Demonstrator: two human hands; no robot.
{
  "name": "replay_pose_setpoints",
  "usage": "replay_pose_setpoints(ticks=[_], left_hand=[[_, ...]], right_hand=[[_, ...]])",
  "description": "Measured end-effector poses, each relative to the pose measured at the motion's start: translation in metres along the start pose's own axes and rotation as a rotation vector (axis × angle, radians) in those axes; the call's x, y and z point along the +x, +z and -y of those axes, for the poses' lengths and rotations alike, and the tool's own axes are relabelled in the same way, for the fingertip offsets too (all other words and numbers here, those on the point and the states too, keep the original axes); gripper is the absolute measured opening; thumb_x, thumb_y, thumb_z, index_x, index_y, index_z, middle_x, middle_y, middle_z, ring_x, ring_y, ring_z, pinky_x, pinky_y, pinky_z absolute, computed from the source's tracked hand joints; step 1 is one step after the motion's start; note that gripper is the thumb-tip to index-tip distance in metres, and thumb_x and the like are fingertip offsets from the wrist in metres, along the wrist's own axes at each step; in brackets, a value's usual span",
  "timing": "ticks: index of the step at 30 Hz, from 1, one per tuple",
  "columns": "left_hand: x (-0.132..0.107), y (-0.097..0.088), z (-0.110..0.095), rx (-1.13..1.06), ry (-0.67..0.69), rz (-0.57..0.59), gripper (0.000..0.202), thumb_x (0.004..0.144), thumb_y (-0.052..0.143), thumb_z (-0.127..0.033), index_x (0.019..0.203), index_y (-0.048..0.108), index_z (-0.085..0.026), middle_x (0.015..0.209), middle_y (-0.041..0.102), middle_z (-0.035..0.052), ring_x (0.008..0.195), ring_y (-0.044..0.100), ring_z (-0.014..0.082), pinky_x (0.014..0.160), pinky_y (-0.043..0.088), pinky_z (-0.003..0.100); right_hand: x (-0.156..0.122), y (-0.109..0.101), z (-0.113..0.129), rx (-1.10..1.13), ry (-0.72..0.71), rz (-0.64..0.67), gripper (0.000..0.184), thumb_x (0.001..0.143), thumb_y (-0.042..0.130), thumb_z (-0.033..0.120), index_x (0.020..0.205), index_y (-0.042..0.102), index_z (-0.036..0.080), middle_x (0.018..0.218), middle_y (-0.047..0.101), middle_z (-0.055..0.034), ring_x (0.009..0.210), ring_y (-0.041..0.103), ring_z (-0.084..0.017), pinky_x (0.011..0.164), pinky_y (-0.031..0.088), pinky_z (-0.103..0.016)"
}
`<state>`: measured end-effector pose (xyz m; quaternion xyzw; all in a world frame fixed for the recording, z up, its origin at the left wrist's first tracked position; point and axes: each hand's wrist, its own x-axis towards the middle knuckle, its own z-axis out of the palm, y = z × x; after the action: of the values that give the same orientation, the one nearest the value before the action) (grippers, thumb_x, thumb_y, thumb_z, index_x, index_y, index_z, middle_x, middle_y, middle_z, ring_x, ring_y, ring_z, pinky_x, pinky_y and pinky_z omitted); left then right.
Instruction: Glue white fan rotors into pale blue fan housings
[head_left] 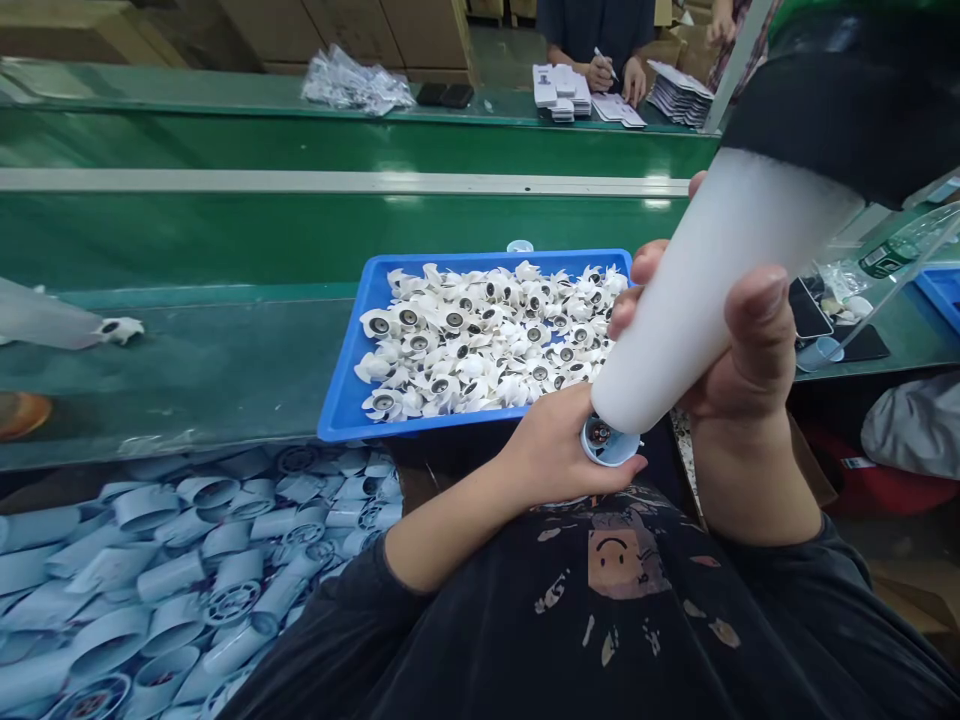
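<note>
Tray point(480, 258) of fan parts point(487, 335) on the conveyor belt point(187, 370), plastic housings point(172, 570) heaped below left.

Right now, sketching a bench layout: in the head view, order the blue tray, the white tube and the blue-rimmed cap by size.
Largest to smallest: the blue tray; the white tube in the right hand; the blue-rimmed cap in the left hand. The tube sits nearer the camera, so its true size against the tray is unsure.

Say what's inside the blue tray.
The blue tray holds heaped white finned plastic parts with dark centres, hiding its floor; the white tube and right hand cover its near right corner.
</note>
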<state>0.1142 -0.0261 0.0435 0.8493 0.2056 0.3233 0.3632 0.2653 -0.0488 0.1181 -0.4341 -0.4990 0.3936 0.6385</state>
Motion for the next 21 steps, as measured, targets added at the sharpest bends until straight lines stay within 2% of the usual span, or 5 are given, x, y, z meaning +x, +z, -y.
replay_pose_setpoints(ticks=[9, 11, 16, 18, 21], left_hand=[[-0.002, 0.001, -0.002, 0.012, -0.047, 0.012, 0.03, 0.068, 0.072, -0.039, 0.086, 0.058, -0.02, 0.078, 0.064, 0.0019, 0.069, 0.059, 0.0178, 0.06, 0.045, 0.029], [-0.001, -0.002, -0.006, -0.026, -0.075, 0.048, 0.031, 0.068, 0.073, -0.04, 0.088, 0.06, -0.019, 0.079, 0.065, 0.0017, 0.069, 0.06, 0.0177, 0.061, 0.046, 0.029], [-0.006, -0.022, 0.01, 0.084, -0.19, 0.227, 0.069, 0.064, 0.079, -0.045, 0.126, 0.056, -0.024, 0.1, 0.072, 0.0049, 0.082, 0.068, 0.0253, 0.068, 0.053, 0.034], [-0.011, -0.037, 0.035, 0.225, -0.238, 0.109, 0.071, 0.064, 0.078, -0.05, 0.127, 0.057, -0.025, 0.11, 0.072, 0.0072, 0.091, 0.069, 0.0291, 0.074, 0.055, 0.038], [-0.022, -0.057, 0.079, 0.306, -0.318, -0.28, 0.058, 0.067, 0.074, -0.053, 0.116, 0.063, -0.023, 0.11, 0.071, 0.0082, 0.094, 0.069, 0.0287, 0.082, 0.055, 0.041]], right_hand=[[-0.003, 0.008, 0.004, 0.1, -0.032, -0.047, 0.047, 0.069, 0.071, 0.064, 0.092, 0.055, 0.026, 0.09, 0.062, 0.0005, 0.071, 0.065, -0.016, 0.063, 0.061, -0.032], [-0.003, 0.008, 0.004, 0.042, 0.0, -0.052, 0.05, 0.07, 0.066, 0.069, 0.091, 0.055, 0.025, 0.091, 0.063, -0.0006, 0.073, 0.066, -0.017, 0.064, 0.061, -0.033], [-0.001, -0.012, -0.002, -0.028, 0.001, -0.078, 0.063, 0.063, 0.067, 0.078, 0.097, 0.058, 0.025, 0.097, 0.063, -0.0028, 0.081, 0.067, -0.021, 0.067, 0.06, -0.035], [-0.002, -0.027, -0.007, 0.025, -0.051, -0.145, 0.055, 0.063, 0.072, 0.071, 0.093, 0.061, 0.026, 0.093, 0.062, -0.0018, 0.075, 0.065, -0.019, 0.066, 0.059, -0.035], [-0.005, -0.049, -0.014, 0.026, -0.078, -0.298, 0.047, 0.061, 0.078, 0.064, 0.085, 0.063, 0.027, 0.086, 0.061, -0.0028, 0.069, 0.062, -0.02, 0.063, 0.056, -0.039]])
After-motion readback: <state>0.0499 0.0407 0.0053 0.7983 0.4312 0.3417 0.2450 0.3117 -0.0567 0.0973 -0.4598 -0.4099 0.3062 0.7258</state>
